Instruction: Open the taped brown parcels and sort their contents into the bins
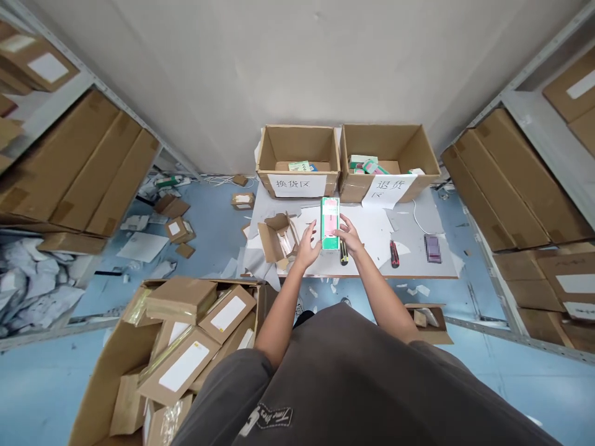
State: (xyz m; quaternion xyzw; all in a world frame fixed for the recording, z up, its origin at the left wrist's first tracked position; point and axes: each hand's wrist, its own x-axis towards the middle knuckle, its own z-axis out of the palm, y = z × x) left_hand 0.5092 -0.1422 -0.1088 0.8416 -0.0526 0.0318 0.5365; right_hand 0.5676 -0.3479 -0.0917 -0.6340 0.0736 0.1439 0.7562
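Observation:
A green, white and pink product box (330, 224) is held upright over the work table by my right hand (349, 236), its fingers and thumb closed on the right side. My left hand (308, 245) is apart from the box on its left, fingers spread and holding nothing. Just left of that hand stands an opened small carton (276, 241) with pale contents inside. Below the product box lies a black and yellow utility knife (344, 253). Farther right on the table are a red and black utility knife (395, 254) and a phone (433, 248).
Behind the table surface (367, 267) stand a left cardboard bin (297, 142) and a right cardboard bin (389, 142), both with paper signs and small boxes inside. A large carton of parcels (105, 378) is at lower left. Shelves with boxes flank both sides; scraps litter the floor.

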